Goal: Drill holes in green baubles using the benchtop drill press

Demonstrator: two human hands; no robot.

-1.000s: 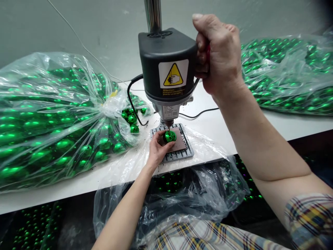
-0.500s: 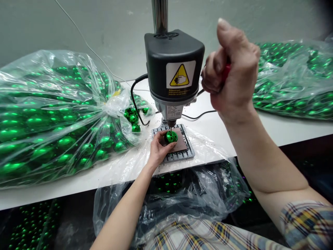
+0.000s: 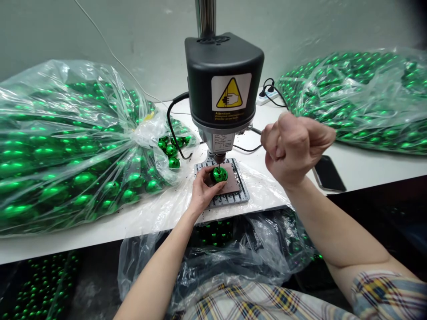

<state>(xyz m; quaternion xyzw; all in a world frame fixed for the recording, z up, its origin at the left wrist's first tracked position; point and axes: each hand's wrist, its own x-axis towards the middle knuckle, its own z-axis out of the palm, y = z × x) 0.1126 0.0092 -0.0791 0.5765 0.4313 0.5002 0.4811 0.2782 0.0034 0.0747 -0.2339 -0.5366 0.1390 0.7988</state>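
My left hand (image 3: 204, 189) has its fingers and thumb closed around a shiny green bauble (image 3: 219, 174). The bauble rests on a flat pinkish pad (image 3: 234, 180) over the slotted metal base (image 3: 244, 194) of a small drill press (image 3: 222, 84). Its thin bit comes down to the top of the bauble; whether it has pierced the surface I cannot tell. At the right of the machine, my right hand (image 3: 293, 146) is curled into a fist around the press's lever handle, which the fingers hide. Dark specks lie scattered on the base.
A big tied clear bag of green baubles (image 3: 66, 164) fills the left, with loose baubles (image 3: 171, 151) beside its knot. Another bauble bag (image 3: 360, 98) lies at right. A phone (image 3: 329, 173), a power strip (image 3: 267, 94) and cables are on the white table; an open plastic bag (image 3: 260, 258) hangs in front.
My right hand has swung down from beside the motor housing, turning as it went; the red handle visible in it before is now hidden. My left hand and the bauble stay in place.
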